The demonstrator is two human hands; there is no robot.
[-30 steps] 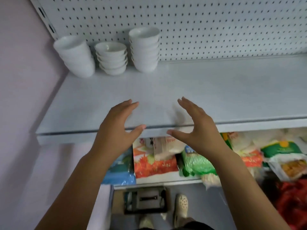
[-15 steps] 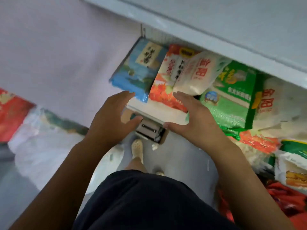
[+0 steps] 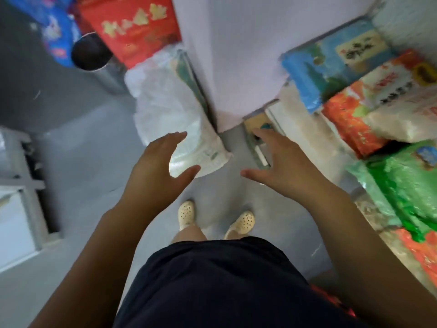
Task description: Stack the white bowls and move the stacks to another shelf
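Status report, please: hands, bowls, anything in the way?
Left hand open, empty. Right hand open, empty. No bowls in view. White bag on floor ahead of the feet.

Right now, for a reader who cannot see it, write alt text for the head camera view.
A person's left hand and right hand are spread open over a grey floor, holding nothing. Below them are pale shoes; a white bag lies ahead, and coloured bags are piled at the right. No white bowls show.
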